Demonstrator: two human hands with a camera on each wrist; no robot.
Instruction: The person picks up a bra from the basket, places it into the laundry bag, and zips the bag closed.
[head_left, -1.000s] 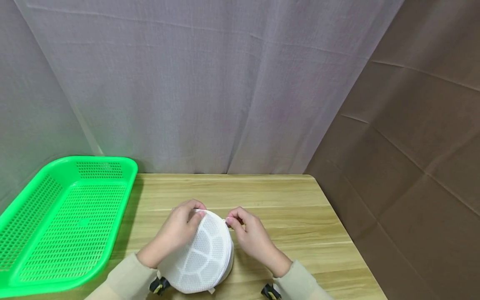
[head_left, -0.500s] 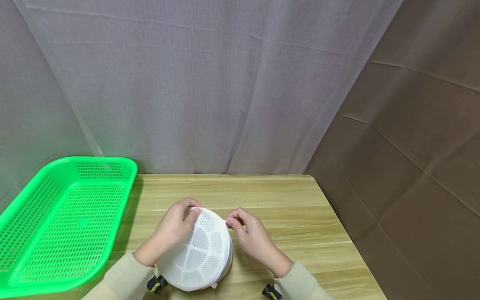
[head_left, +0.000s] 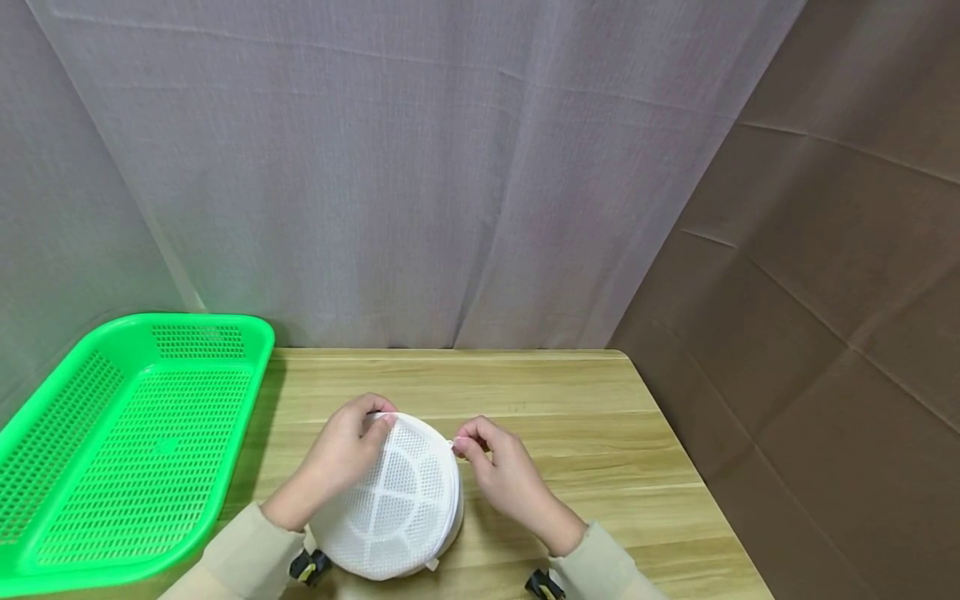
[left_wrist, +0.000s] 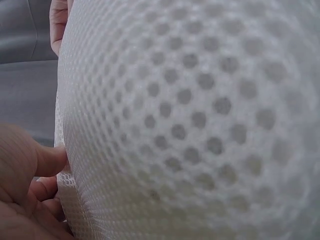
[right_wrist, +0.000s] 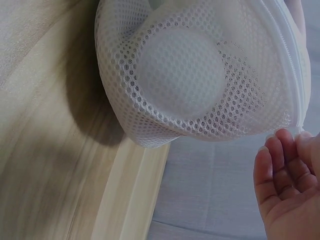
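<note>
A round white mesh laundry bag (head_left: pixel 397 500) stands on the table, its flat top facing up and tilted. My left hand (head_left: pixel 341 446) grips the bag's far left rim, thumb on top and fingers over the edge. At the rim's right side, my right hand (head_left: pixel 502 471) pinches a small white tab between thumb and index finger. In the right wrist view a white zipper (right_wrist: pixel 282 42) runs along the rim down to those fingertips. A pale round shape (right_wrist: pixel 181 72) shows through the mesh wall; whether it is inside or part of the bag I cannot tell.
A green plastic basket (head_left: pixel 258 400) with perforated walls stands at the left of the wooden table (head_left: pixel 570 392). Grey cloth (head_left: pixel 375 167) hangs behind the table, and a brown sheet (head_left: pixel 810 292) rises along its right side.
My left hand has shifted slightly left and away from me, and the bag has turned and moved a little left with it. The right hand has stayed almost in place, still pinching the tab.
</note>
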